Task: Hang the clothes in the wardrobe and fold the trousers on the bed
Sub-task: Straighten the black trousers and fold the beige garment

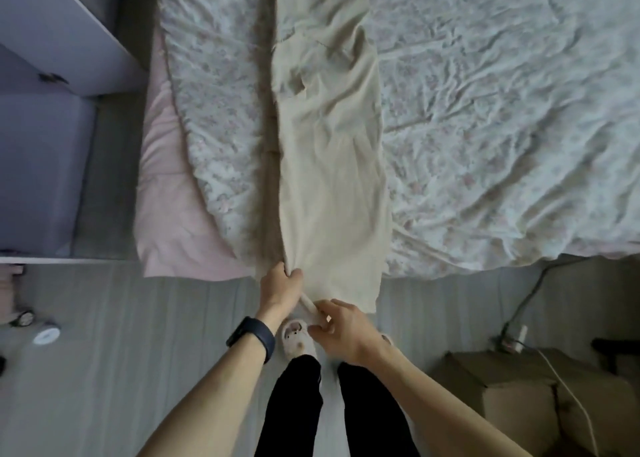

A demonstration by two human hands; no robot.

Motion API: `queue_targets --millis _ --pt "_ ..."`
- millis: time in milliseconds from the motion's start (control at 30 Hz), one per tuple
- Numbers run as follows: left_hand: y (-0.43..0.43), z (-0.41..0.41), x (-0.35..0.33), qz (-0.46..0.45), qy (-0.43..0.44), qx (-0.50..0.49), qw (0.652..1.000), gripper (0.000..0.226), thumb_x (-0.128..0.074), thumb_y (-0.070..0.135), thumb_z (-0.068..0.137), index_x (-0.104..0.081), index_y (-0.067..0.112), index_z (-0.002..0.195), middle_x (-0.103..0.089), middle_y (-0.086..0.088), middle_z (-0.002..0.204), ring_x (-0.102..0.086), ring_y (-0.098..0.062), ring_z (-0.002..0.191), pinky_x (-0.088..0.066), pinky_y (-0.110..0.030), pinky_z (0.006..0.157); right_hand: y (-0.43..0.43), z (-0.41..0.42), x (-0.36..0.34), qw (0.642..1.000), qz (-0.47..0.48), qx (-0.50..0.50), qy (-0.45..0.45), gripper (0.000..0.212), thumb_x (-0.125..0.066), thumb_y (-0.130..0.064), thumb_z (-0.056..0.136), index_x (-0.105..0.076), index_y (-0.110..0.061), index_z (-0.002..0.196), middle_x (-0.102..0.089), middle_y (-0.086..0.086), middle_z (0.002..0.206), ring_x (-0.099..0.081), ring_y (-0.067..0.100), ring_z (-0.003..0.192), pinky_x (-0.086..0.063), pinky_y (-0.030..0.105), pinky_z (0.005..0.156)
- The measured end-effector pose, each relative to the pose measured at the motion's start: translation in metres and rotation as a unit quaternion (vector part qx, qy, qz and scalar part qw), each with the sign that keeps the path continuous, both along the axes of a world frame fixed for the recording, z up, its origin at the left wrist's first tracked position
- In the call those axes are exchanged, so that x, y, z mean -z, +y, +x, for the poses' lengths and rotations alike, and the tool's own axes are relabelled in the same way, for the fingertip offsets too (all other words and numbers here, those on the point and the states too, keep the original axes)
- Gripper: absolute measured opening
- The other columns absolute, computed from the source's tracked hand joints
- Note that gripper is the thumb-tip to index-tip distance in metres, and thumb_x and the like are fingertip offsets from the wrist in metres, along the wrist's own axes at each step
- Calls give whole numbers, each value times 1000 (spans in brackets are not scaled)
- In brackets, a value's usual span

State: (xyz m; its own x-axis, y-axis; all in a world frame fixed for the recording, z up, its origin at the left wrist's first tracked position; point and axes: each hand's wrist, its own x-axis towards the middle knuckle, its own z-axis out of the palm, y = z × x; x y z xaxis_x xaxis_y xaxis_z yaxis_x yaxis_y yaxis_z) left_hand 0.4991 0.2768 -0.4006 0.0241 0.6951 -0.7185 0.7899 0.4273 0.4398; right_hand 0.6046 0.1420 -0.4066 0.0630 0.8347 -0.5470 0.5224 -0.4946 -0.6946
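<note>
At six o'clock, nearest the camera, the person's legs (294, 408) in black stand on the grey floor (138, 352), with a pale slipper (295, 339) showing between the forearms. A dark wristband (251, 338) sits on the left wrist.

Just beyond, the left hand (281, 283) grips the left corner of the hem of the beige trousers (329, 179), its fingers curled round a bunch of the cloth. The right hand (337, 328), just beside it toward five o'clock, pinches a narrow folded strip of the same hem between curled fingers and thumb. The hem hangs over the near edge of the bed (502, 110).

At four o'clock a cardboard box (502, 404) stands on the floor, and a dark cable (526, 297) runs from near it up toward the bed edge. At eight o'clock a small round white thing (46, 335) lies on the floor.

The trousers lie lengthwise on the crumpled flowered cover, running from the hands straight toward twelve o'clock, legs stacked, creased near the far end. A pink sheet (166, 196) shows at nine o'clock beside the cover. At ten o'clock stands a lilac wardrobe (52, 58).
</note>
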Motion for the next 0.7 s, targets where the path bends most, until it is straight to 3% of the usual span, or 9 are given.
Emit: queue_targets --millis 100,167,267,367,433,500,600,700 --pt "9 -58 20 -3 28 3 1000 10 -58 23 95 -63 14 96 -71 -11 100 -65 -30 89 -50 -33 73 -12 -20 29 994 -77 67 33 50 -66 -48 89 -58 -27 133 -63 -5 116 -63 10 87 -48 23 85" --pt "16 -82 38 -5 42 27 999 4 -62 22 93 -63 19 95 -71 -5 100 -65 -26 91 -46 -30 72 -13 -15 51 982 -117 150 10 55 -67 -43 92 -51 -20 140 -58 2 128 -64 16 95 -46 26 89" --pt "27 -102 75 -22 22 48 998 18 -71 33 87 -68 20 98 -71 2 100 -63 -16 87 -43 -27 66 -5 -3 98 943 -162 290 -31 69 -69 -35 91 -39 -9 148 -45 15 146 -56 33 124 -41 35 104" --pt "33 -112 107 -10 -21 40 999 20 -75 38 84 -69 21 93 -69 10 91 -62 -9 83 -43 -25 68 6 8 132 906 -147 398 -7 78 -76 -29 86 -36 -7 149 -41 16 150 -44 32 137 -36 43 113" --pt "33 -120 127 6 -46 39 998 21 -76 39 83 -67 23 72 -66 16 70 -59 1 67 -40 -17 59 13 8 149 892 -113 439 3 66 -79 -27 82 -46 -11 137 -52 9 139 -50 28 129 -43 45 106" --pt "28 -126 139 6 -57 45 997 32 -74 40 84 -63 23 60 -62 15 59 -55 3 58 -35 -13 50 16 8 156 884 -93 458 7 52 -80 -25 80 -50 -17 122 -57 1 122 -55 23 115 -45 38 93" --pt "23 -128 142 -9 -60 74 995 30 -68 41 89 -68 17 72 -67 7 79 -62 -8 76 -41 -22 61 17 10 161 877 -87 472 27 41 -78 -28 82 -54 -21 114 -58 -3 114 -52 15 101 -43 35 87" --pt "17 -131 139 8 -66 97 993 30 -68 38 89 -69 9 81 -66 3 89 -61 -13 80 -43 -25 65 11 5 163 872 -82 482 40 21 -77 -29 82 -63 -22 96 -65 -2 104 -58 11 88 -46 34 79"
